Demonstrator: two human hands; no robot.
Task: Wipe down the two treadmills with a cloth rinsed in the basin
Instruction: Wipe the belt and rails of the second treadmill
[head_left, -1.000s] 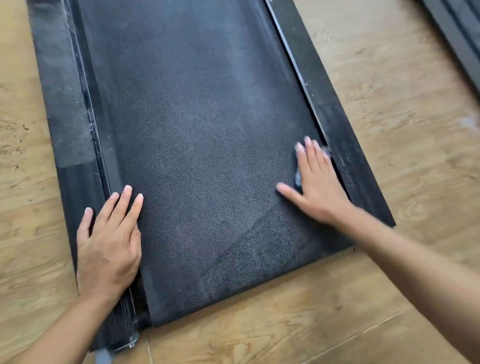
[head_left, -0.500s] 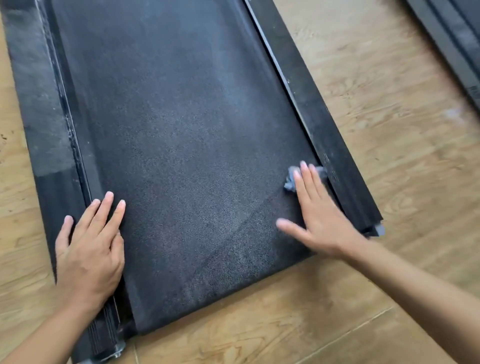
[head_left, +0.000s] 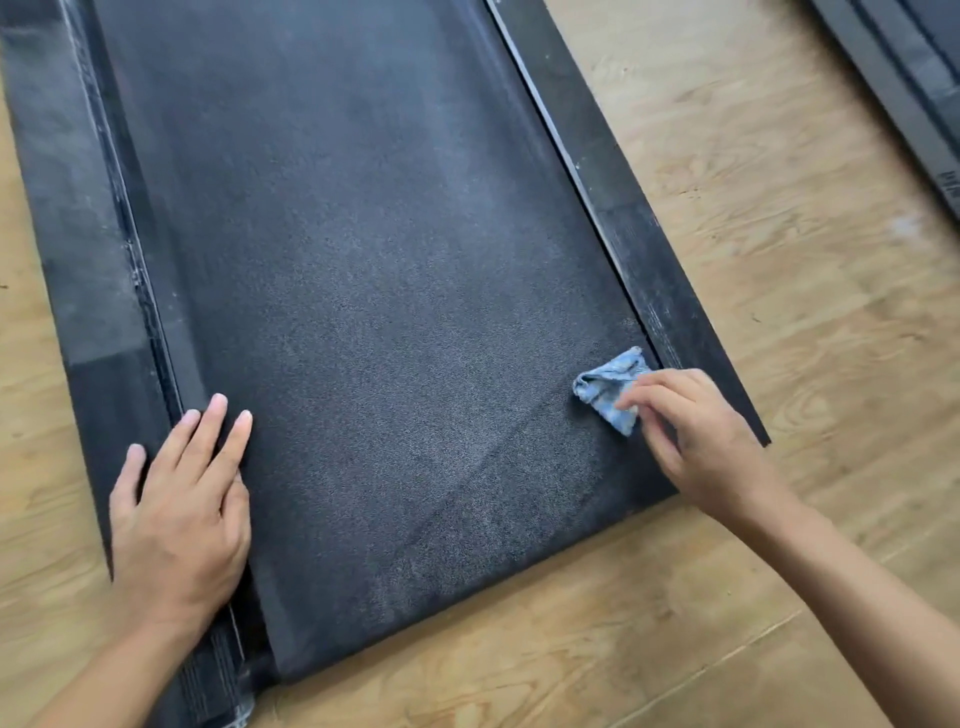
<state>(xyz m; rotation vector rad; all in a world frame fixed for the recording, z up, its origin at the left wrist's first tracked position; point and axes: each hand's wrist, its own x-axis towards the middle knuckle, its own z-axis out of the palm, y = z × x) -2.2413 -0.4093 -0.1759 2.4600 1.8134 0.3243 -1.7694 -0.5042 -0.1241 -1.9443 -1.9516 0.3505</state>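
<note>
Item: treadmill belt (head_left: 374, 291), 1 cloth (head_left: 605, 387).
Left hand (head_left: 179, 514) flat, fingers straight, apparently bracing; right hand (head_left: 696, 441) pinches cloth, likely bunching it for wiping.

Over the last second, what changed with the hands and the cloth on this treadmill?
The right hand, earlier flat over the blue cloth, has drawn back toward the person. Its fingers now curl onto the cloth, seemingly pinching it, and most of it is uncovered. The left hand stays flat at the left edge of the treadmill belt.

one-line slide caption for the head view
Right hand grips a blue cloth on the treadmill belt; left hand rests flat.
</note>
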